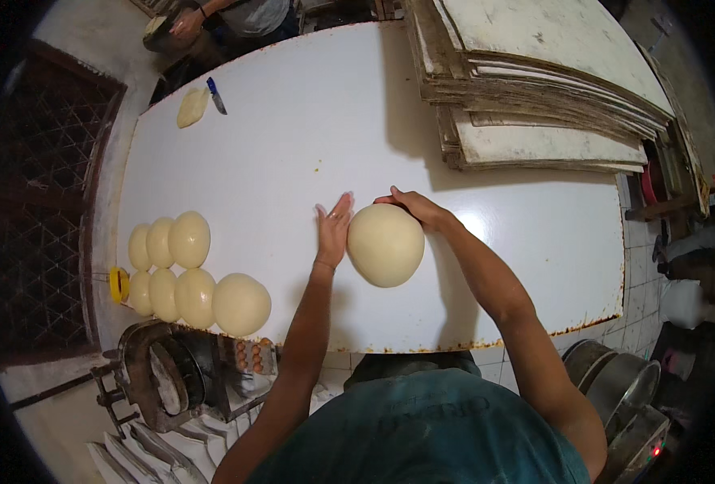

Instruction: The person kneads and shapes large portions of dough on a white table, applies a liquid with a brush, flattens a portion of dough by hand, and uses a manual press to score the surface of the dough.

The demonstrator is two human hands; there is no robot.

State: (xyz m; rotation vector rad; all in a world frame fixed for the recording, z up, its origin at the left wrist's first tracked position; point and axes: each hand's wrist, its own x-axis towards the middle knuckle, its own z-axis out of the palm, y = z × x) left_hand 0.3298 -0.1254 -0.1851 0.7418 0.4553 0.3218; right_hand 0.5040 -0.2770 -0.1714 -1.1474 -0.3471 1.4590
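Note:
A large round ball of pale dough (385,244) lies on the white table (309,137) in front of me. My left hand (333,228) is flat, fingers together, pressed against the ball's left side. My right hand (416,207) curves over the ball's far top edge. Both hands cup the dough between them; neither lifts it.
Several shaped dough balls (189,274) sit in two rows at the table's left end. A dough piece (192,106) and a blue-handled knife (216,95) lie at the far end, where another person (236,16) works. Stacked wooden boards (535,89) fill the far right. A metal machine (160,375) and metal bowls (619,387) stand below the table's near edge.

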